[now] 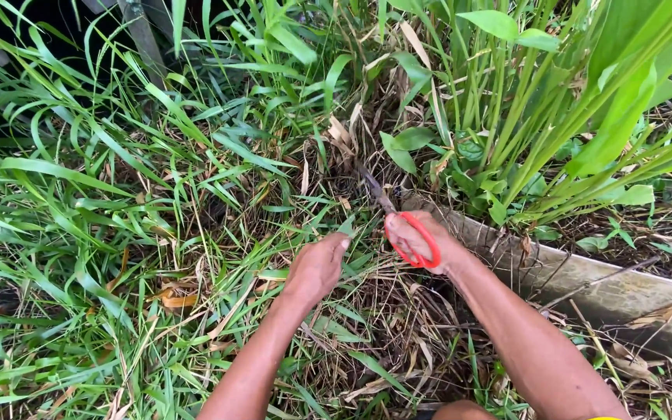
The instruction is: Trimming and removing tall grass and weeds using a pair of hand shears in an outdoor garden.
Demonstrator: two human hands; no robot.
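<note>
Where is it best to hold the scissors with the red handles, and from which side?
Probably by the red handle loops, coming from the near side, as the right hand does now. The dark blades point away from the person into the grass, so the loops are the safe end. The left hand rests on the grass beside.

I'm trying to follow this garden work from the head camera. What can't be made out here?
- Scissors: the blade tips, lost among dry grass, so what they cut is unclear.
- Left hand: fingers curl into the grass, so any grip is hidden.
- Right hand: fingers hidden behind the red handles.
- Concrete edging: cut off at the right edge.
</note>
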